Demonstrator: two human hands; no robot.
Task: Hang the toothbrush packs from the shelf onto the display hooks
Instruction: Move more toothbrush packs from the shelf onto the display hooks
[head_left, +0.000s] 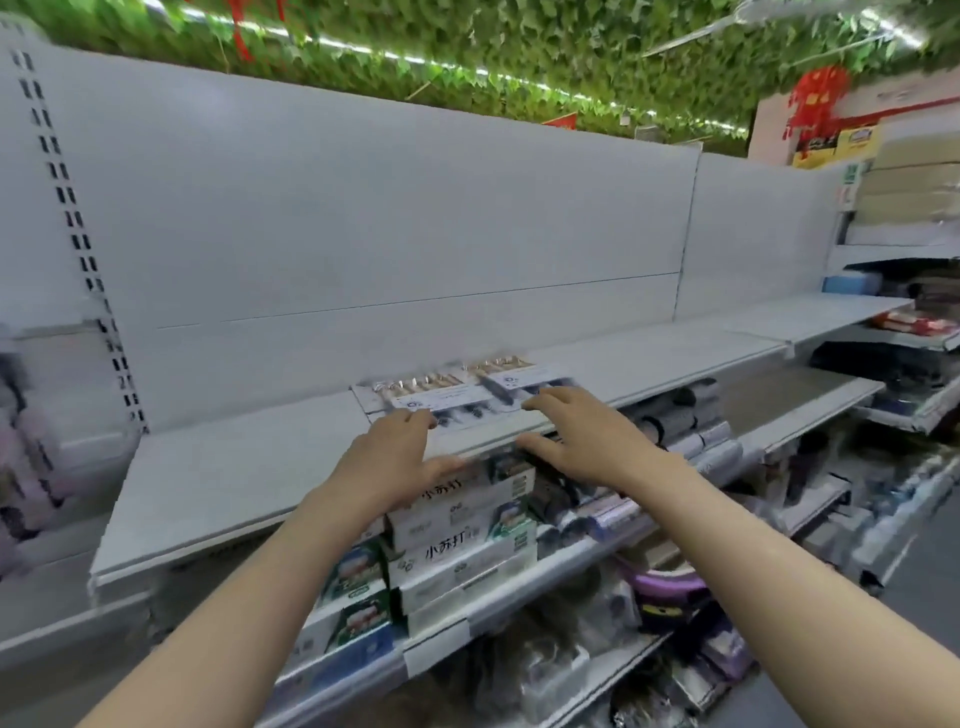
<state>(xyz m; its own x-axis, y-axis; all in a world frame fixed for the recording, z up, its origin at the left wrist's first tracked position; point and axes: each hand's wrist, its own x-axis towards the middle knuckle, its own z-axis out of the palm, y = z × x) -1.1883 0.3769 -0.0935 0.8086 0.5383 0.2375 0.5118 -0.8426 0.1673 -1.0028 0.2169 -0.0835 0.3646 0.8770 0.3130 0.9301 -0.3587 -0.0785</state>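
As we look down, our left hand (397, 457) and right hand (582, 441) reach with loosely spread fingers over toothbrush packs (457, 397) lying flat on the grey shelf (234, 478), gripping nothing.

Grey shelf (249, 467), green-leaf ceiling (467, 47)

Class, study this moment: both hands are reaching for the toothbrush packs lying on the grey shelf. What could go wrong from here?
1. The toothbrush packs overlap, so lifting one may drag another off the shelf.
2. The left hand and right hand look open, with no grip yet; a pack could slip.
3. No display hooks are visible on the back panel.
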